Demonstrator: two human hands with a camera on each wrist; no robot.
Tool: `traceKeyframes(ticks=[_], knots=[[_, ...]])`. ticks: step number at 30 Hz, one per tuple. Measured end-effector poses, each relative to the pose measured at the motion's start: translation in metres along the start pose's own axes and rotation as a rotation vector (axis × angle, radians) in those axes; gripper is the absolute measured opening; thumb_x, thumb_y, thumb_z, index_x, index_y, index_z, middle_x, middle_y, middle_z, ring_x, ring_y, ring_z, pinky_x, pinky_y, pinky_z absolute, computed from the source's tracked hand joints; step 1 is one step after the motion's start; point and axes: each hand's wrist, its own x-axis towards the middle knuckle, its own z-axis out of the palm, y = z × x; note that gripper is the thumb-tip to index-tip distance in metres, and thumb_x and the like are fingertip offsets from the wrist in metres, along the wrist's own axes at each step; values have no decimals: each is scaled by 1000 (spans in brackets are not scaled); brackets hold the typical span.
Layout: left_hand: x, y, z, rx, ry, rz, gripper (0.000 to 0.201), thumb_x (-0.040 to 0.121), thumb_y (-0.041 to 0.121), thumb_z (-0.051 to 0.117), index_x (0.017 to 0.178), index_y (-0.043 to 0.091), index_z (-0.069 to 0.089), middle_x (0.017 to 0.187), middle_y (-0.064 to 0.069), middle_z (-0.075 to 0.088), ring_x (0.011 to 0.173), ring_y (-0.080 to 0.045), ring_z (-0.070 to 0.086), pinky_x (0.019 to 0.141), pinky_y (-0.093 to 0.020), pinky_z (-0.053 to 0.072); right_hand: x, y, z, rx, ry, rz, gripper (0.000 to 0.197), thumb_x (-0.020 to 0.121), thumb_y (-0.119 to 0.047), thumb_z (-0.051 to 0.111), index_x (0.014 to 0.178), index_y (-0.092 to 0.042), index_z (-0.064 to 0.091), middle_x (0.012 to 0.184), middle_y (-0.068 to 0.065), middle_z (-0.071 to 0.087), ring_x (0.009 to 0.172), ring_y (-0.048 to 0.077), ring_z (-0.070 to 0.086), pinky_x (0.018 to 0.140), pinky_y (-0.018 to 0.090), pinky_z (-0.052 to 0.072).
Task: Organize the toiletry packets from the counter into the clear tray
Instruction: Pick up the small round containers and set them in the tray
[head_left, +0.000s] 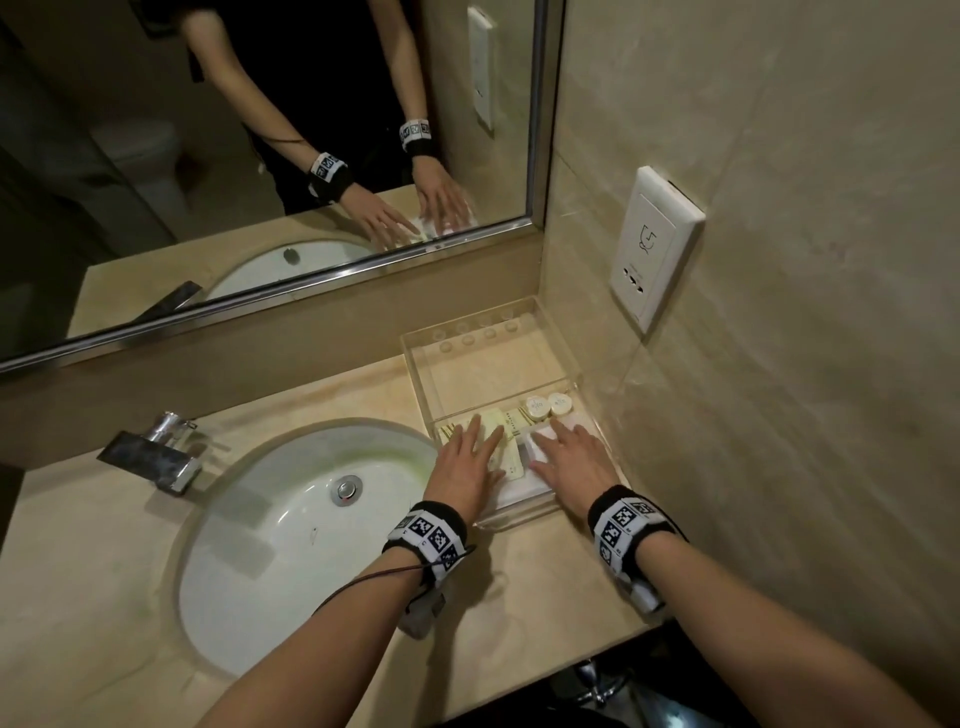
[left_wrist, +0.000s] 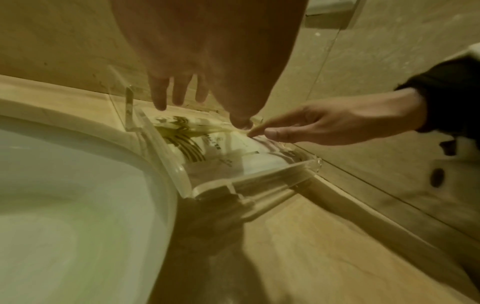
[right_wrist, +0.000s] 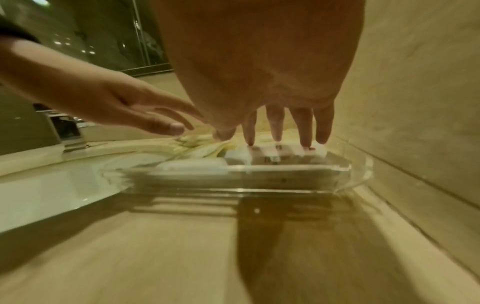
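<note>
A clear tray (head_left: 415, 358) (left_wrist: 166, 156) (right_wrist: 259, 170) stands on the counter against the right wall. Its near section holds pale yellow toiletry packets (head_left: 506, 423) (left_wrist: 192, 144) on the left, white packets (head_left: 545, 441) (right_wrist: 192, 164) on the right, and two small round white containers (head_left: 548, 407) behind them. My left hand (head_left: 470, 447) (left_wrist: 182, 90) lies flat with straight fingers over the yellow packets. My right hand (head_left: 563, 447) (right_wrist: 275, 129) lies flat on the white packets, fingertips (right_wrist: 307, 147) touching them. The far section of the tray holds nothing.
A white oval sink (head_left: 291, 530) with a chrome faucet (head_left: 156, 457) lies left of the tray. A mirror (head_left: 260, 156) runs along the back wall. A white wall socket (head_left: 654, 244) sits above the tray on the right wall. Beige counter (head_left: 545, 587) stretches in front.
</note>
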Motion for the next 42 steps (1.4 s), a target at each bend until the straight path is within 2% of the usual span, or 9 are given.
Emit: traceKeyframes(ticks=[7, 12, 18, 22, 27, 33, 36, 39, 42], knots=[[13, -19, 15, 142, -207, 43, 63, 100, 51, 16, 153, 24, -6, 162, -5, -11, 150, -27, -9, 123, -39, 3, -15, 10, 19, -53, -56, -4, 89, 76, -71, -11, 155, -33, 3, 164, 1, -3, 151, 29, 0, 122, 42, 8], [13, -27, 8, 154, -216, 118, 61, 101, 47, 17, 153, 23, -3, 162, -5, -8, 150, -27, -7, 123, -37, 1, -17, 11, 20, -57, -77, -1, 96, 69, -73, -16, 154, -32, -2, 164, 0, -7, 151, 28, -3, 123, 42, 6], [1, -23, -9, -250, 124, 19, 48, 100, 37, 40, 142, 15, 40, 149, -9, 38, 139, -27, 35, 115, -38, 31, -24, 17, 11, 168, 169, -25, 53, 96, -57, 36, 142, -31, 39, 157, 1, 31, 145, 24, 27, 119, 39, 20], [-8, -30, -9, -508, 292, -259, 18, 91, 23, 58, 103, 10, 53, 105, -8, 56, 97, -25, 54, 85, -33, 46, -41, 22, 9, 449, 312, 175, 19, 93, -32, 56, 108, -21, 57, 110, 0, 63, 100, 16, 60, 89, 35, 54], [-22, -35, 0, -776, 69, -615, 30, 85, 20, 68, 95, 10, 41, 87, -10, 60, 79, -25, 59, 70, -31, 46, -46, 25, 15, 1171, 43, 718, 14, 85, -21, 67, 77, -11, 60, 67, 9, 67, 55, 21, 59, 63, 38, 52], [-33, -30, 10, -1209, -166, -801, 38, 78, -3, 67, 109, 7, 47, 103, -28, 65, 72, -35, 66, 75, -49, 60, -29, 34, 26, 1413, -19, 835, 18, 87, -14, 68, 77, -5, 56, 63, 9, 60, 47, 20, 60, 46, 29, 52], [-39, -19, 10, -1321, -180, -811, 35, 85, -10, 59, 115, 4, 46, 90, -25, 61, 64, -32, 61, 55, -38, 59, -23, 37, 33, 1485, 17, 874, 15, 86, -10, 69, 85, 2, 60, 77, 13, 68, 71, 27, 72, 61, 30, 62], [-42, -12, 17, -1376, -144, -802, 35, 88, -7, 56, 118, 6, 45, 87, -16, 61, 72, -29, 66, 63, -34, 61, -19, 38, 39, 1382, 38, 808, 11, 79, -10, 71, 81, 1, 68, 78, 13, 73, 82, 30, 73, 87, 41, 58], [-42, -10, 25, -1462, -94, -826, 45, 88, -10, 54, 130, 0, 44, 93, -17, 61, 72, -26, 67, 67, -33, 61, -19, 34, 36, 1369, 61, 744, 16, 85, -4, 62, 69, -9, 60, 79, 12, 65, 83, 28, 64, 90, 44, 54]])
